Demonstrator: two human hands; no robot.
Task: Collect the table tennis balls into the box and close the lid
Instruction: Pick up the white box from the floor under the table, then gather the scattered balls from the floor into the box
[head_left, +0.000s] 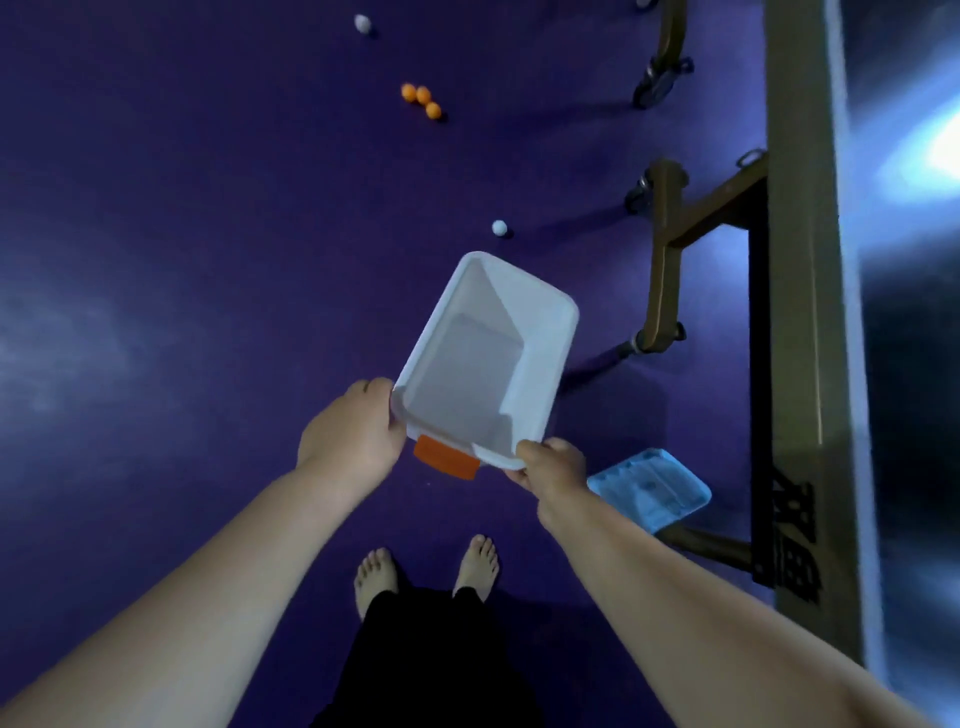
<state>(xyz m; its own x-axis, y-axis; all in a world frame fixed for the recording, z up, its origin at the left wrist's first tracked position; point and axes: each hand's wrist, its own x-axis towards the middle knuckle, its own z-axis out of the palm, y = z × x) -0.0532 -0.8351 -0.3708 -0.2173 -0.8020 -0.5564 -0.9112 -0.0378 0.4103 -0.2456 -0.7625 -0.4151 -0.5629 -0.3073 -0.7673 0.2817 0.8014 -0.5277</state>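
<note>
I hold a white plastic box (545, 332) with an orange latch (445, 457) above the purple floor; nothing lies inside it. My left hand (353, 431) grips its near left corner and my right hand (553, 465) grips its near right corner. The light blue lid (649, 491) lies on the floor to the right of my right hand. A white ball (500, 227) sits on the floor just beyond the box. Three orange balls (422, 100) cluster farther away, and another white ball (362, 23) lies at the far end.
A table tennis table's edge (800, 312) runs along the right side, with its brown wheeled legs (660, 249) standing on the purple floor (182, 260). My bare feet (426, 571) stand below the box.
</note>
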